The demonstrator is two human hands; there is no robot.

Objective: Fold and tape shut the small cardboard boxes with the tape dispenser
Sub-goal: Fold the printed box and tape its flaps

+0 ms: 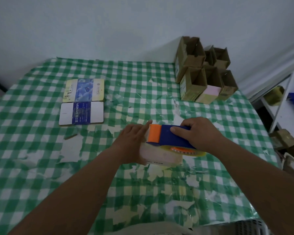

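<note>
your right hand (199, 133) grips the tape dispenser (170, 138) by its blue handle; your left hand (134, 141), at nine o'clock, lies flat-fingered against the light, crushable box (159, 156).

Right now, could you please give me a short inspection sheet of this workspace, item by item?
Surface: table under a green checked cloth, its print worn off in pale patches.
Job's things: small box lying at the centre; blue and orange tape dispenser on top of it; two flattened printed boxes lying side by side at the far left.
Clutter: cluster of open brown cartons in the far right corner.
Hands: left hand rests flat on the box with fingers straight; right hand grips the dispenser.
Cables: nothing seen.
Surroundings: plain pale wall behind; white shelving at the right, contents too blurred to name.
</note>
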